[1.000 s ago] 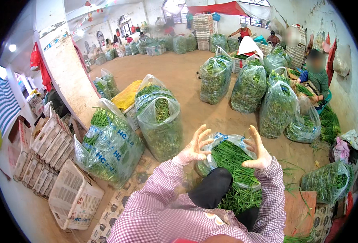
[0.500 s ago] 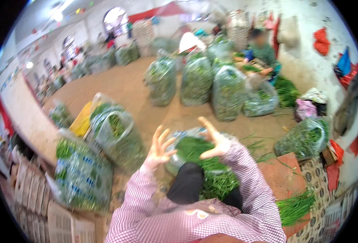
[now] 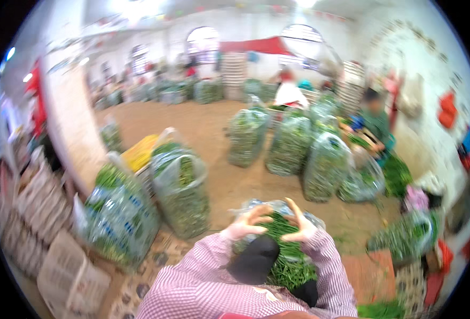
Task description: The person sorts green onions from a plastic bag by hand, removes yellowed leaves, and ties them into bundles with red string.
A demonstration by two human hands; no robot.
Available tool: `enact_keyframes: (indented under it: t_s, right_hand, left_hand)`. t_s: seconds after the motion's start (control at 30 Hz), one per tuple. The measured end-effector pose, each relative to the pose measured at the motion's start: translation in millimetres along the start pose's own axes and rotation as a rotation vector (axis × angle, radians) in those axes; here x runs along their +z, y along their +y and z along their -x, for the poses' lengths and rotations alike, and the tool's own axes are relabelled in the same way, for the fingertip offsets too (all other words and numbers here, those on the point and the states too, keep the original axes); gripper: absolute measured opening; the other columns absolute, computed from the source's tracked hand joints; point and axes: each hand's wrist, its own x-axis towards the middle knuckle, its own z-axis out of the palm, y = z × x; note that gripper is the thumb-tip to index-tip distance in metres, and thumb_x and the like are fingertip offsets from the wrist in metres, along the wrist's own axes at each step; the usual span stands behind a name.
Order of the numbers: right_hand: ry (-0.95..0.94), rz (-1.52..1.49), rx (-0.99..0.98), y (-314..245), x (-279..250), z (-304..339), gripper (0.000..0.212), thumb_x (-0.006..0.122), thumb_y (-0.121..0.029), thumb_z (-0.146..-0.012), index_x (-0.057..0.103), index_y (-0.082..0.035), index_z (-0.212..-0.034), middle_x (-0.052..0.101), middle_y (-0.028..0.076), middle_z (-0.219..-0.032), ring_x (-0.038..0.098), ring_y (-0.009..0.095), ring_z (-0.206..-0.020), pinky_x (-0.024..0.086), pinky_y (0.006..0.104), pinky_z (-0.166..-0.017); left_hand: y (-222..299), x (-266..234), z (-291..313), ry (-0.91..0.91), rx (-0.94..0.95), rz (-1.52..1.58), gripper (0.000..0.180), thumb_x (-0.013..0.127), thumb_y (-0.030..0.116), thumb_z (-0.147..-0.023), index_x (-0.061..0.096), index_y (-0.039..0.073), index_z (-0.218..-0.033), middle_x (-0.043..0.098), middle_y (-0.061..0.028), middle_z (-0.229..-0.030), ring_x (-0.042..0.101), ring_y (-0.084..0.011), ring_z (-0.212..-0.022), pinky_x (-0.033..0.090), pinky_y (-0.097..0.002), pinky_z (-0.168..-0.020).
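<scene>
Both hands hover over a pile of long, thin green stalks (image 3: 292,272) that lies on and beside my lap. My left hand (image 3: 247,222) is open, its fingers spread and curved inward. Facing it, my right hand (image 3: 302,227) is open too, thumb and fingers apart. Neither hand holds anything. Between and below the palms, more of the greens rest on a clear plastic bag (image 3: 315,220). My dark-trousered knee (image 3: 256,259) stands next to the left hand.
Full bags of greens stand on the left (image 3: 181,196) and ahead (image 3: 288,143). A person (image 3: 376,125) sits at the far right with greens. Plastic crates (image 3: 67,274) are at lower left; an orange-red board (image 3: 370,274) lies at right.
My view has swung up and to the left, so the surroundings sit lower and farther right. My hands have come closer together over the greens, both still open.
</scene>
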Motion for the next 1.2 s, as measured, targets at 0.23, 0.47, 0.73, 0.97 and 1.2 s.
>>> enact_keyframes:
  t_s: [0.23, 0.47, 0.73, 0.97, 1.2]
  right_hand:
    - [-0.022, 0.124, 0.102, 36, -1, 6, 0.123, 0.086, -0.02, -0.063, -0.001, -0.014, -0.15, 0.01, 0.016, -0.154, 0.033, 0.038, -0.133, 0.033, 0.0473, -0.105]
    - [0.0, 0.121, 0.167, 57, -4, 24, 0.121, 0.085, -0.017, -0.063, 0.0, -0.014, -0.15, 0.011, 0.016, -0.154, 0.038, 0.038, -0.13, 0.035, 0.0465, -0.103]
    - [-0.007, 0.122, 0.142, 44, 10, 23, 0.126, 0.087, -0.026, -0.059, 0.0, -0.01, -0.149, 0.014, 0.02, -0.152, 0.038, 0.039, -0.13, 0.034, 0.0501, -0.104]
    - [0.005, 0.125, 0.143, 42, 19, 33, 0.124, 0.086, -0.024, -0.06, 0.001, -0.01, -0.149, 0.014, 0.02, -0.153, 0.037, 0.039, -0.13, 0.034, 0.0498, -0.104]
    - [-0.01, 0.087, 0.217, 73, 33, 36, 0.123, 0.086, -0.023, -0.061, 0.001, -0.01, -0.149, 0.012, 0.019, -0.153, 0.037, 0.04, -0.13, 0.033, 0.0511, -0.104]
  left_hand:
    - [-7, 3, 14, 0.4, -0.155, -0.046, 0.029, 0.055, 0.029, -0.095, 0.058, 0.008, -0.075, 0.054, 0.0029, -0.064, 0.05, -0.0065, -0.053, 0.041, -0.0213, -0.047]
    - [-4, 6, 25, 0.519, -0.142, -0.067, 0.034, 0.057, 0.033, -0.094, 0.051, 0.014, -0.066, 0.035, 0.0099, -0.052, 0.027, -0.0019, -0.041, 0.018, -0.0215, -0.038]
    - [-5, 5, 36, 0.505, -0.067, -0.096, 0.022, 0.062, 0.031, -0.09, 0.059, 0.01, -0.091, 0.055, 0.0048, -0.073, 0.048, -0.0033, -0.057, 0.038, -0.0195, -0.051]
    - [-1, 9, 45, 0.408, -0.094, -0.179, 0.056, 0.06, 0.029, -0.091, 0.039, 0.005, -0.137, 0.051, -0.0086, -0.13, 0.053, -0.0154, -0.111, 0.042, -0.028, -0.091]
    - [-13, -11, 64, 0.362, -0.121, -0.238, 0.055, 0.06, 0.025, -0.09, 0.04, 0.004, -0.137, 0.051, -0.0102, -0.131, 0.051, -0.0186, -0.116, 0.041, -0.0329, -0.097]
